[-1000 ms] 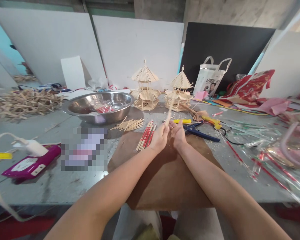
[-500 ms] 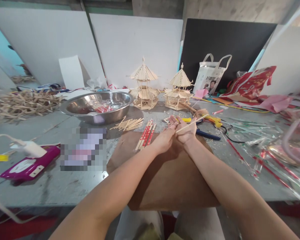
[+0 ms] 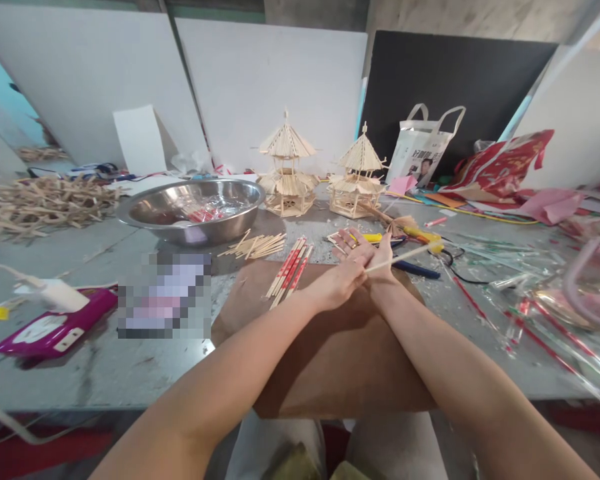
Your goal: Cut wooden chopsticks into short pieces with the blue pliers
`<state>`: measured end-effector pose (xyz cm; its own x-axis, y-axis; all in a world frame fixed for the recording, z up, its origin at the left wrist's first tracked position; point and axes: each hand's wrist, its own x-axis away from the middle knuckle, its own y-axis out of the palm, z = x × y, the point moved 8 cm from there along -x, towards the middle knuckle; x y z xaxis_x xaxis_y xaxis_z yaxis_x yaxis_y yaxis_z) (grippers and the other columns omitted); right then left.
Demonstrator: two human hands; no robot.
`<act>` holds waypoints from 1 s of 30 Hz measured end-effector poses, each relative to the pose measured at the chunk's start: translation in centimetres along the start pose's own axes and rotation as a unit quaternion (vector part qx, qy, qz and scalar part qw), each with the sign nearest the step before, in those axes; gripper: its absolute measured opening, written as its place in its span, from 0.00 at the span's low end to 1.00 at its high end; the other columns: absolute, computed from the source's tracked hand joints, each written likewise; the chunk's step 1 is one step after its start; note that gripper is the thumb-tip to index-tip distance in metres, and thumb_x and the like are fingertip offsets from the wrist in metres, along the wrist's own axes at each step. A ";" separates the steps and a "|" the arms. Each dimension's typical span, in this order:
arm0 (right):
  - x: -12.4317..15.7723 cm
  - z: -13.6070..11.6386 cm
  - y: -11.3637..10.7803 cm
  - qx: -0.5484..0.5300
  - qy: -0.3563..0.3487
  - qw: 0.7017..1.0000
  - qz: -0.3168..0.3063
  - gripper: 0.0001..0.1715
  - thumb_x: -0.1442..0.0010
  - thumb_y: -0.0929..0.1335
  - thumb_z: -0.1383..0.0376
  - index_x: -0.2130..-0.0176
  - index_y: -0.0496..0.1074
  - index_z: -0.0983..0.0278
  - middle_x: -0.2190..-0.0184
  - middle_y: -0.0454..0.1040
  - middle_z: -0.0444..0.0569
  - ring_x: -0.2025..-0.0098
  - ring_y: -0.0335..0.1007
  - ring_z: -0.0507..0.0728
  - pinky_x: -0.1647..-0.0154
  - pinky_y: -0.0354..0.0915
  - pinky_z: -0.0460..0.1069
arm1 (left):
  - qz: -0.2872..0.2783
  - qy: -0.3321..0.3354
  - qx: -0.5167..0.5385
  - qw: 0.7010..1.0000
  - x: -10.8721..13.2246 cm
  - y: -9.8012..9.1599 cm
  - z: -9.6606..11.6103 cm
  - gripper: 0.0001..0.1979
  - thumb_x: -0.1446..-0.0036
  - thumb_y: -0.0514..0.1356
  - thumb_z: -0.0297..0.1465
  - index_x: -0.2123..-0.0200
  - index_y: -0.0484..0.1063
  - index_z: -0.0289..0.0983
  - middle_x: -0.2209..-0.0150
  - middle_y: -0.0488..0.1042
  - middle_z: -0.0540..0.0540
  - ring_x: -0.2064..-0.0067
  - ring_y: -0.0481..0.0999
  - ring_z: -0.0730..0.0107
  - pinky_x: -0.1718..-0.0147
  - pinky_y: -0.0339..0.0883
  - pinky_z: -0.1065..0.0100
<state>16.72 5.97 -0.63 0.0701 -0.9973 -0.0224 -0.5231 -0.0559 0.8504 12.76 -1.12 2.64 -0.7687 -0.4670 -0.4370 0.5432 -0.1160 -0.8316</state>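
Above the brown board (image 3: 340, 373), my left hand (image 3: 343, 280) lies over my right palm and closes on the near end of a thin wooden chopstick (image 3: 403, 257). The stick crosses the right palm and points to the right. My right hand (image 3: 377, 257) faces up with its fingers stretched to the left, partly under the left hand. Just left of them, red-marked wooden chopsticks (image 3: 290, 269) lie in a row on the board's edge. Shorter wooden sticks (image 3: 260, 245) form a loose pile behind these.
Two wooden stick pagodas (image 3: 287, 180) stand at the back. A steel basin (image 3: 195, 230) with clear wrappers sits to their left. A yellow glue gun (image 3: 427, 240) and blue-handled tool (image 3: 417, 269) lie right of the hands, near clear wrappers (image 3: 500, 257). A purple power strip (image 3: 60, 327) is on the left.
The chopstick has shifted to the right across my right palm, its far end now reaching further out. My left hand has moved slightly right and down.
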 end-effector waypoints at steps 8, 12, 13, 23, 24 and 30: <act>0.5 -1.8 2.0 0.068 -0.015 0.996 -0.056 0.31 0.50 0.51 0.43 0.66 0.65 0.64 0.65 0.71 0.52 0.62 0.66 0.56 0.63 0.65 0.53 | 0.085 -0.240 -0.127 0.959 2.3 -3.7 -7.2 0.18 0.44 0.42 0.30 0.52 0.57 0.31 0.54 0.65 0.36 0.52 0.63 0.64 0.55 0.55 0.62; 0.7 -0.2 0.2 0.240 0.132 0.961 -0.035 0.16 0.46 0.58 0.56 0.71 0.65 0.65 0.79 0.70 0.45 0.79 0.66 0.50 0.78 0.64 0.46 | 0.168 -0.280 -0.088 0.941 2.8 -5.5 -7.4 0.16 0.43 0.41 0.33 0.61 0.63 0.32 0.65 0.70 0.40 0.62 0.68 0.66 0.63 0.58 0.67; 1.2 1.0 -0.2 0.287 0.195 0.936 -0.056 0.15 0.46 0.59 0.57 0.72 0.65 0.65 0.82 0.68 0.45 0.82 0.64 0.49 0.82 0.63 0.45 | 0.177 -0.285 -0.076 0.939 2.9 -5.7 -7.4 0.15 0.43 0.41 0.34 0.64 0.64 0.33 0.68 0.70 0.42 0.65 0.68 0.68 0.66 0.58 0.68; 0.2 1.3 -1.3 0.403 0.034 0.915 0.006 0.09 0.53 0.66 0.61 0.73 0.63 0.64 0.77 0.68 0.43 0.77 0.66 0.48 0.80 0.63 0.42 | 0.241 -0.316 0.080 0.914 3.3 -6.1 -9.0 0.14 0.48 0.48 0.35 0.74 0.69 0.33 0.76 0.65 0.50 0.72 0.63 0.75 0.73 0.55 0.74; -0.1 0.5 -1.1 0.389 -0.005 0.921 0.014 0.11 0.54 0.66 0.60 0.73 0.63 0.64 0.76 0.68 0.43 0.75 0.66 0.48 0.79 0.63 0.43 | 0.231 -0.321 0.106 0.912 3.2 -5.7 -9.0 0.14 0.49 0.49 0.36 0.75 0.69 0.33 0.78 0.63 0.51 0.74 0.62 0.76 0.74 0.53 0.74; 0.2 -1.2 1.2 0.450 -0.096 0.885 -0.065 0.20 0.57 0.65 0.51 0.70 0.68 0.64 0.83 0.61 0.39 0.85 0.53 0.45 0.87 0.53 0.42 | 0.094 -0.330 0.246 0.906 2.8 -2.2 -8.4 0.16 0.53 0.51 0.41 0.79 0.65 0.33 0.85 0.55 0.55 0.83 0.52 0.81 0.82 0.46 0.75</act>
<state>17.09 5.80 1.04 0.0788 -0.9649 -0.2507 -0.9924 -0.0998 0.0721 6.61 5.24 0.36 -0.3655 -0.9231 -0.1190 0.8533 -0.2813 -0.4391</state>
